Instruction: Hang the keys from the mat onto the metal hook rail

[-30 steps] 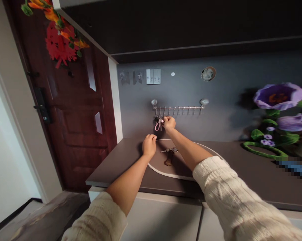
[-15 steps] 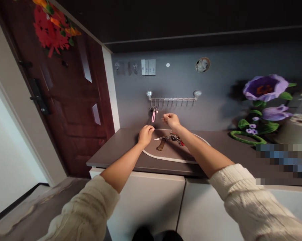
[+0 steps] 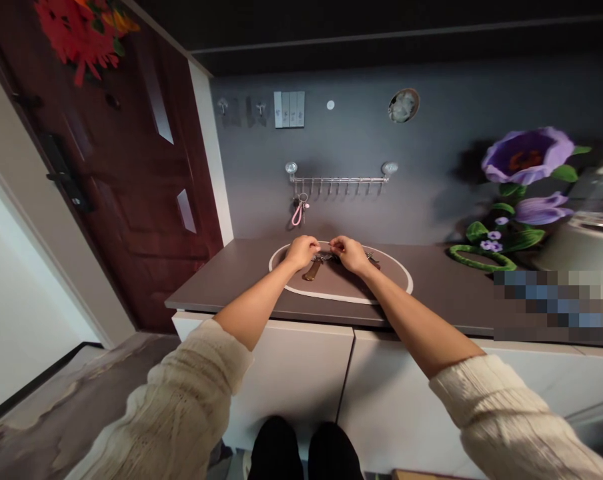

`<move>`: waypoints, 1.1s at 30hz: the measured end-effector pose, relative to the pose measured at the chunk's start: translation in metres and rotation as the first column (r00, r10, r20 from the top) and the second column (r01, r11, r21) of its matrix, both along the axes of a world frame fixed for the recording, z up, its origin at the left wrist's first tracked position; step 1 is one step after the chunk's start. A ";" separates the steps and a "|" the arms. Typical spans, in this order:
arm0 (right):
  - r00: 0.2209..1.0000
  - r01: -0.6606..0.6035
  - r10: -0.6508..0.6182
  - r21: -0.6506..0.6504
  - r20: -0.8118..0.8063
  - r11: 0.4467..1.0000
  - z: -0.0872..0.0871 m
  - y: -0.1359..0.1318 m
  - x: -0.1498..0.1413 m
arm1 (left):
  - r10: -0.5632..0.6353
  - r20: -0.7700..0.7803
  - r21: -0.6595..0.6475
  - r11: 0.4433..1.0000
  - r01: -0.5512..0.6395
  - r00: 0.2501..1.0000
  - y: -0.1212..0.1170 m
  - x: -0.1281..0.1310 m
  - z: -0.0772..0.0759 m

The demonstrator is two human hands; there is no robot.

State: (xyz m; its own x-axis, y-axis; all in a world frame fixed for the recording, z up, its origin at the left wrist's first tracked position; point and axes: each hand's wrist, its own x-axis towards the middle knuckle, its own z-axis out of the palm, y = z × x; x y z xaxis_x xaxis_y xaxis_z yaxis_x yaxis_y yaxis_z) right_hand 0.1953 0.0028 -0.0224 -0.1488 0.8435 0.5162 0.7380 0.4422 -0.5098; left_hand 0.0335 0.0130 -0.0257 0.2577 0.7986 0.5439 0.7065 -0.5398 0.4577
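My left hand [image 3: 303,252] and my right hand [image 3: 349,255] are low over an oval brown mat with a pale rim [image 3: 341,300], a small gap between them. Fingers on both hands are curled and pinched. Metal keys [image 3: 323,256] lie between and beneath the fingertips, partly covered; what each pinch holds is hidden. A brown key fob [image 3: 312,270] lies on the mat just below my left fingertips. On the wall behind, a clear hook rail [image 3: 339,180] carries keys with a pink strap [image 3: 297,213] at its left end.
Purple fabric flowers [image 3: 526,160] with a green ring base [image 3: 481,258] stand at the right of the counter [image 3: 431,293], beside a pale lamp-like object [image 3: 576,247]. A dark red door [image 3: 151,220] is at the left. A dark cabinet [image 3: 381,27] overhangs above.
Both hands have moved down from below the hook rail to the keys on the mat. My right hand has dropped most. The pink-strapped keys still hang, and the view has tilted down.
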 end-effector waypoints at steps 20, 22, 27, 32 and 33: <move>0.972 0.092 -0.089 -0.006 0.219 0.996 -0.004 0.009 0.000 | -0.162 -0.228 0.053 0.983 0.178 0.960 0.006 0.002 -0.009; 0.972 0.091 -0.087 -0.005 0.217 0.996 -0.004 0.008 0.000 | -0.178 -0.211 0.033 0.981 0.189 0.961 0.005 0.003 -0.008; 0.971 0.082 -0.081 0.004 0.226 0.997 -0.005 0.009 -0.001 | -0.121 -0.164 -0.039 0.992 0.116 0.979 0.002 0.005 -0.007; 0.967 0.080 -0.077 -0.006 0.243 0.997 -0.005 0.011 -0.002 | -0.113 -0.149 -0.127 0.987 0.094 0.982 0.001 0.005 -0.006; 0.967 0.079 -0.076 -0.005 0.244 0.997 -0.005 0.011 -0.002 | -0.119 -0.143 -0.143 0.985 0.099 0.983 0.001 0.005 -0.006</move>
State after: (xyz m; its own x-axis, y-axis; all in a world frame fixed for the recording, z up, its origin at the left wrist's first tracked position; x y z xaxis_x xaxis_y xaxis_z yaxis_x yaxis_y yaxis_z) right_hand 0.1931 0.0138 -0.0274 -0.2024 0.8647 0.4596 0.8723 0.3725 -0.3167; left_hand 0.0381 0.0138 -0.0315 0.4178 0.8245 0.3817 0.7129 -0.5580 0.4248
